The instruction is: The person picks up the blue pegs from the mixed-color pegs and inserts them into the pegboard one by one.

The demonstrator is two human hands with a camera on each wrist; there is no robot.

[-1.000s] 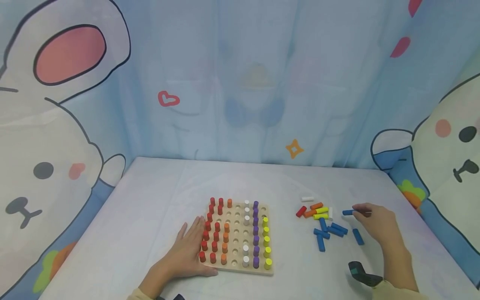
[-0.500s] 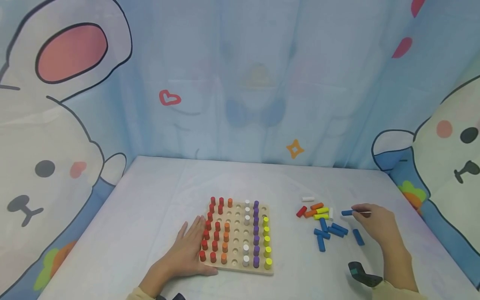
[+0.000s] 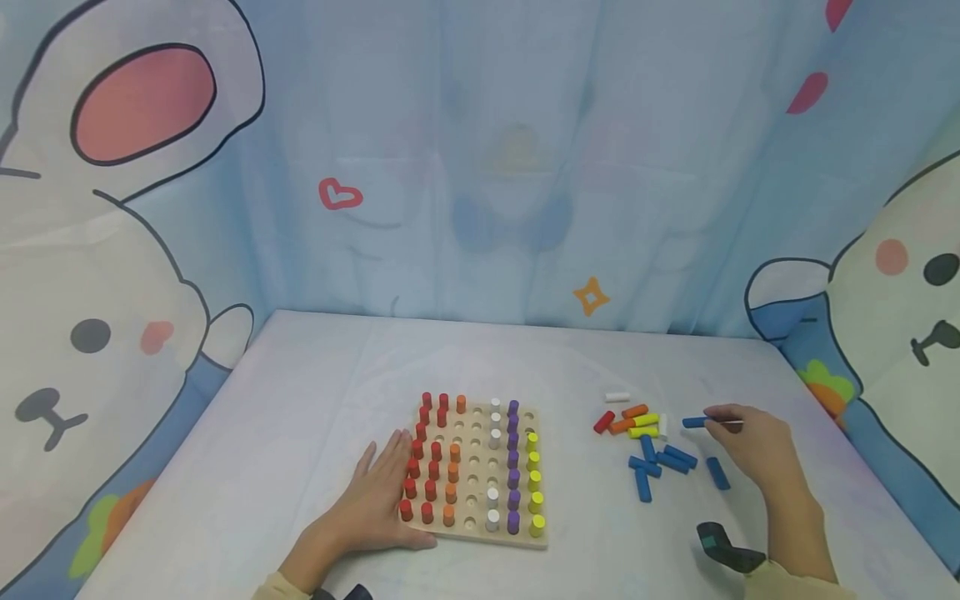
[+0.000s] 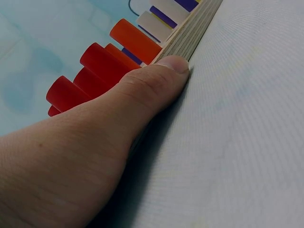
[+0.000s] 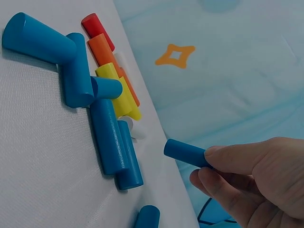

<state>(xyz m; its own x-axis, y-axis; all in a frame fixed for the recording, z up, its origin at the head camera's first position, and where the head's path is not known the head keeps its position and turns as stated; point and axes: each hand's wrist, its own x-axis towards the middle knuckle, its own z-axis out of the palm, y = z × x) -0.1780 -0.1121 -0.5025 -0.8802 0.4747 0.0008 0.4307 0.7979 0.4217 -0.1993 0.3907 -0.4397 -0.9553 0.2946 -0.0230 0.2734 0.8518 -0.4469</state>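
A wooden pegboard (image 3: pixel 480 538) stands on the table with red, orange, white, purple and yellow pegs in columns; the column between orange and white shows bare holes. My left hand (image 3: pixel 372 508) lies along its left side, fingers straight, thumb against the front edge. In the left wrist view the thumb (image 4: pixel 152 85) presses the board's layered side, beside red and orange pegs. Right of the board, my right hand (image 3: pixel 753 446) pinches a blue peg (image 5: pixel 185 153) between thumb and fingertips by one end. Several loose blue pegs (image 3: pixel 675 461) lie just left of that hand.
Beyond the blue pegs lie loose yellow (image 3: pixel 643 432), orange (image 3: pixel 635 411), red (image 3: pixel 603 422) and white pegs (image 3: pixel 617 397). One blue peg (image 3: pixel 717 473) lies apart, nearest the right hand. A printed curtain (image 3: pixel 480 167) hangs behind the table's far edge.
Both hands stay where they were, the right still pinching the blue peg, which has shifted very slightly. The whole view drifts a little.
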